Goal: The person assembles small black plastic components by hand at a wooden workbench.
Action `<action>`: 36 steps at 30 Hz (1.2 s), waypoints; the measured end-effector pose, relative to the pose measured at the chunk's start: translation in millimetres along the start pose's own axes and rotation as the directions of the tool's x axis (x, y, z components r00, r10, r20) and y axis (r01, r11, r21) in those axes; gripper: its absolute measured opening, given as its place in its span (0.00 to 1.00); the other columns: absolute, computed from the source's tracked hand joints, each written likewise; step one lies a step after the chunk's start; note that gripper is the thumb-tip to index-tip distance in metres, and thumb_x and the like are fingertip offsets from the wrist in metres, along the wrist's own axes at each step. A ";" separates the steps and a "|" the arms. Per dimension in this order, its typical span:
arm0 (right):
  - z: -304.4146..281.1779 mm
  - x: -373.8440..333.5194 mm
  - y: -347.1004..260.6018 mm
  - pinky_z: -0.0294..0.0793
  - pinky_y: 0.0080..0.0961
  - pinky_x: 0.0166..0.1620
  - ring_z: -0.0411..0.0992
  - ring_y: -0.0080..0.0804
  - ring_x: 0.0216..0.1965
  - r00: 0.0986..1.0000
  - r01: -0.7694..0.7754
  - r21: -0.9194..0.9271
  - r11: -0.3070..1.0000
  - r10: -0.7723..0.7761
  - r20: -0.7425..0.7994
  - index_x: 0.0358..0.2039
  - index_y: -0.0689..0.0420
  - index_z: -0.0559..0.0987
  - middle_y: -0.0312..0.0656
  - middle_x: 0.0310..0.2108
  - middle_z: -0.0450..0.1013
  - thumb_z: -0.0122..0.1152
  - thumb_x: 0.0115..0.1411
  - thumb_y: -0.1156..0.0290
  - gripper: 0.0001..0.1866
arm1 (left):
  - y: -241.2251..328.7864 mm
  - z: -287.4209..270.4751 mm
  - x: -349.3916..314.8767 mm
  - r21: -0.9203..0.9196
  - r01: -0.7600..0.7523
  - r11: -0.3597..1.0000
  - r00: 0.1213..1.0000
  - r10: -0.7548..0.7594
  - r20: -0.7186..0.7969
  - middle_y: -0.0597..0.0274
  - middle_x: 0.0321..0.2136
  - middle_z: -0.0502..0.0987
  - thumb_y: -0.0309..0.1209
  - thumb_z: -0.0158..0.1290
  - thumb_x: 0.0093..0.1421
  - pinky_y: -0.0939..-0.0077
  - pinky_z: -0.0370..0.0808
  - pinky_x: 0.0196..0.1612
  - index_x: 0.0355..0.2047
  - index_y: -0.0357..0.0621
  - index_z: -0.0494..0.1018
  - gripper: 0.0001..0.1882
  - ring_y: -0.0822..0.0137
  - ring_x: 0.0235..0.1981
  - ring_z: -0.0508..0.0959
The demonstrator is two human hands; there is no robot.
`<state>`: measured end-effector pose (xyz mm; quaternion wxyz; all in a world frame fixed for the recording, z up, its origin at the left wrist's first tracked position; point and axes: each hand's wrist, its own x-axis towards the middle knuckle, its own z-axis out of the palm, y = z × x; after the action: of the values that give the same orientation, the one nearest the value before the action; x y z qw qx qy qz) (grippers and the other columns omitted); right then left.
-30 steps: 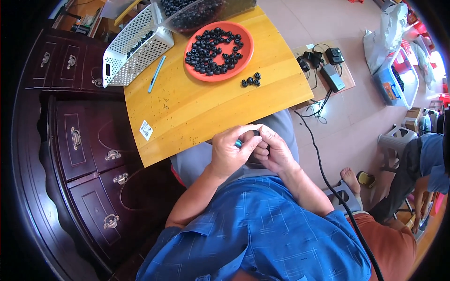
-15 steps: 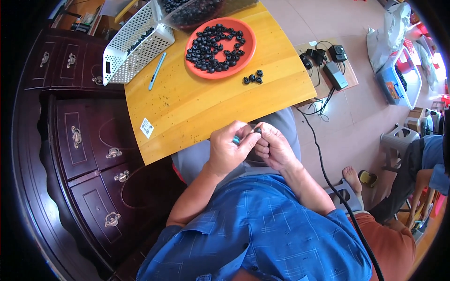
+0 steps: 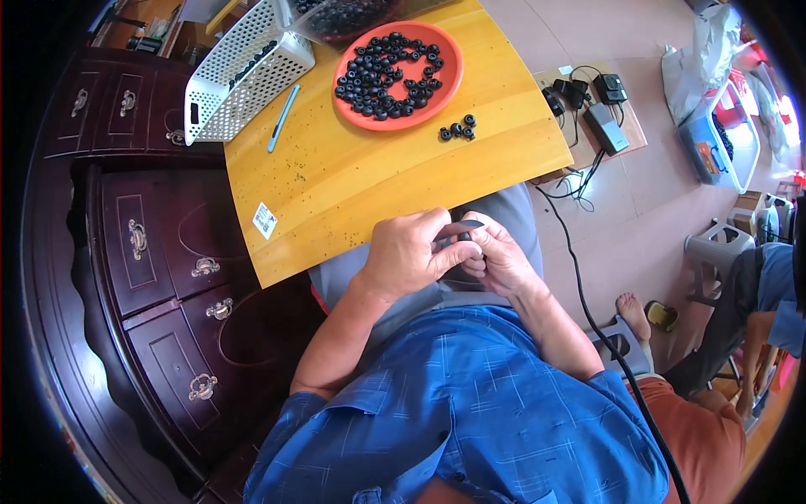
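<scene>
Above my lap, just off the near edge of the table, both my hands meet. My left hand [image 3: 410, 256] is closed around a small knife, whose narrow dark blade [image 3: 456, 229] reaches across to the right fingers. A small round black part [image 3: 465, 238] is pinched in my right hand [image 3: 497, 256], against the blade and the left thumb; most of it is hidden by fingers. On the table, an orange-red plate [image 3: 453, 71] holds many round black rubber-like parts with holes. Several similar black parts [image 3: 457, 130] lie in a small group right of the plate.
A white perforated basket [image 3: 227, 101] and a clear tub [image 3: 336, 34] of dark pieces stand at the far left. A light-blue pen-like stick [image 3: 284, 118] lies on the wooden table [image 3: 361, 185]. Dark drawers [image 3: 159, 244] flank my left; a black cable [image 3: 579, 277] runs down my right.
The knife blade now shows across the fingers, where earlier a teal bit showed in my left hand. My left hand has turned slightly. The view has shifted a little.
</scene>
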<state>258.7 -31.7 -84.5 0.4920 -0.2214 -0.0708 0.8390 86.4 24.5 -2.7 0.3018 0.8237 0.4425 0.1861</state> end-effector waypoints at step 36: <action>3.2 7.8 -9.2 0.55 0.12 0.22 0.56 0.14 0.20 1.000 0.025 0.152 0.988 -0.026 0.003 0.39 0.55 0.75 0.27 0.23 0.61 0.58 0.72 0.59 0.13 | -4.8 7.0 6.6 -0.529 0.183 0.828 0.980 -0.199 0.028 0.74 0.19 0.68 0.38 0.65 0.64 0.75 0.65 0.23 0.25 0.41 0.72 0.18 0.78 0.20 0.67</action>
<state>261.4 -20.1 -80.9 0.5181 -0.1803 -0.0104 0.8360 91.0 29.7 -10.8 0.5278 0.6575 0.4583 0.2813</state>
